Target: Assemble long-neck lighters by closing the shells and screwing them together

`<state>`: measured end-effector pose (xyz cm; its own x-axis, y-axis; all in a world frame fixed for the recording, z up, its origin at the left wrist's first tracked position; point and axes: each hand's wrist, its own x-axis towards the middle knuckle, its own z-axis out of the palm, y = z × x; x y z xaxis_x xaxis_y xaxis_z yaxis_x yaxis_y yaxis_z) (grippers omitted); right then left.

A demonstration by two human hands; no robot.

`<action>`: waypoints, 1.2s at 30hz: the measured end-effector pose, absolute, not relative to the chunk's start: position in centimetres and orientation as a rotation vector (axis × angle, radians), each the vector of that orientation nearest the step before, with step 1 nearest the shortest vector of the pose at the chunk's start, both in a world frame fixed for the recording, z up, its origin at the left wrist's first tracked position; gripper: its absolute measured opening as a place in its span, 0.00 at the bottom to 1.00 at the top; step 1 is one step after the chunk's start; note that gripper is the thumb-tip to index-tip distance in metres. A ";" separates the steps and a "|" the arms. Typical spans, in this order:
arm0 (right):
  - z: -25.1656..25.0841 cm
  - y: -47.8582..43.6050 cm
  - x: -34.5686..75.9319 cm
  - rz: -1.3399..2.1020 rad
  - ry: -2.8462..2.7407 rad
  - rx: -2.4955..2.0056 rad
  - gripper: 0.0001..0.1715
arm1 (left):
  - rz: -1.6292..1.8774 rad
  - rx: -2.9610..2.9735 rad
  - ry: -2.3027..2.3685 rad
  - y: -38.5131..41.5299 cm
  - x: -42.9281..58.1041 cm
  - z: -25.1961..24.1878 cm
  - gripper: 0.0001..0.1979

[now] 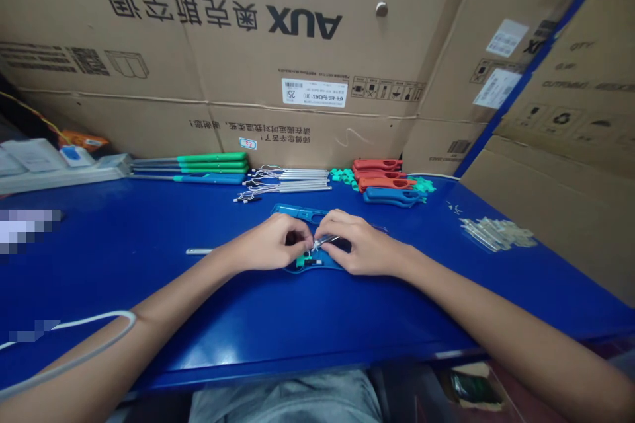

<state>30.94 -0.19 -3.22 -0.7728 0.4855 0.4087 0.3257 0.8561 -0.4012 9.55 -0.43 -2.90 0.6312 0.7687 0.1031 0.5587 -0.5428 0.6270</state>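
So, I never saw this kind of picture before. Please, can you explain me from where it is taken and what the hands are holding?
This picture comes from a camera worn on a person's head, looking forward and down. There is no machine, only two bare hands. The left hand and right hand meet over a blue plastic shell on a blue table. Between them are thin white wires and a small green part, but the fingers hide the exact grip. Farther along the table lie long green-and-metal rods, red plastic shells and a pile of small clear pieces. Cardboard boxes stand behind.
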 end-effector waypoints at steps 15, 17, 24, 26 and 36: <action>-3.0 -0.3 31.0 0.430 -2.493 -0.587 0.10 | 0.521 2.277 1.029 -0.4 9.6 -3.3 0.06; -3.0 -0.3 31.0 0.430 -2.496 -0.592 0.10 | 0.520 2.272 1.030 -0.5 9.6 -3.4 0.06; -3.3 -0.3 31.0 0.470 -2.483 -0.593 0.10 | 0.514 2.262 1.024 -0.5 9.6 -3.5 0.07; -3.5 -0.3 31.1 0.486 -2.472 -0.586 0.10 | 0.510 2.266 1.022 -0.5 9.6 -3.5 0.07; -4.1 -0.2 30.9 0.524 -2.438 -0.567 0.11 | 0.505 2.286 0.998 -0.4 9.6 -3.8 0.06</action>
